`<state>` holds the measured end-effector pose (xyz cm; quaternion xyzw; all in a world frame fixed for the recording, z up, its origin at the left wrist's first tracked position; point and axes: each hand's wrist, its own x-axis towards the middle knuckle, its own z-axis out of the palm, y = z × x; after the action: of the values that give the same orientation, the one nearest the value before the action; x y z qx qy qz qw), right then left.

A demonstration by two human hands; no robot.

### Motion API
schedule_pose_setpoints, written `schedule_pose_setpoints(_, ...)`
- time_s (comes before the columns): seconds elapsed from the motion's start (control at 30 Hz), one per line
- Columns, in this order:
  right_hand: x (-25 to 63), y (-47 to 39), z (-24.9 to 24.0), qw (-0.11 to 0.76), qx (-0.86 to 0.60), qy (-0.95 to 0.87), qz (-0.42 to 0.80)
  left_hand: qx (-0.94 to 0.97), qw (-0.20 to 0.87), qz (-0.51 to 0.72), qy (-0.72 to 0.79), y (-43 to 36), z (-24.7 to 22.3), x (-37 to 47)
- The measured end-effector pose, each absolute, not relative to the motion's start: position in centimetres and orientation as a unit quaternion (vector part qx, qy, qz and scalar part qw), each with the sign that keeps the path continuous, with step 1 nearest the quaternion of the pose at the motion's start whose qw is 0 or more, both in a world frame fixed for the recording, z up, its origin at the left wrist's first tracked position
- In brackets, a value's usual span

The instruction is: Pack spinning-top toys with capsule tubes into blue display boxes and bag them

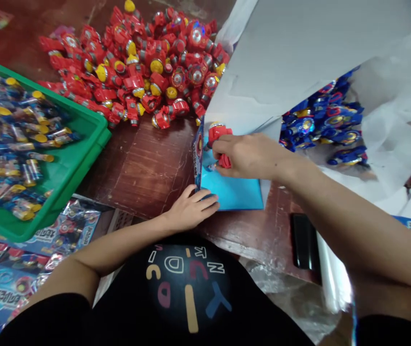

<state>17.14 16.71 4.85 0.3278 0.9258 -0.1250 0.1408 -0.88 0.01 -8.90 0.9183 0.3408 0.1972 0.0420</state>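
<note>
My right hand [246, 153] reaches into a blue box [239, 194], its fingers closed around a red toy part [224, 161]. Another red toy piece [217, 133] shows just beyond those fingers, and a small blue-and-clear piece is partly hidden under them. At the near left corner of the box rests my left hand [193, 209], fingers stretched out and lying on its edge. The box has a printed left wall [198, 149] and a bright blue inside.
Red-and-yellow toys [136, 67] lie heaped at the back. A green crate [82, 178] of small capped tubes stands left, above printed packages [6, 288]. Blue toys [320, 117] sit in white wrapping on the right. A black object [303, 240] lies near the table edge.
</note>
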Motion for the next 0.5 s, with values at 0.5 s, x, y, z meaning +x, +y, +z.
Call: schedule_pose_setpoints(0.5,16.0,16.7,5.1,0.178,0.372,0.907,-0.087,0.912,0.067,0.218,0.34,0.0,-9.3,-1.0)
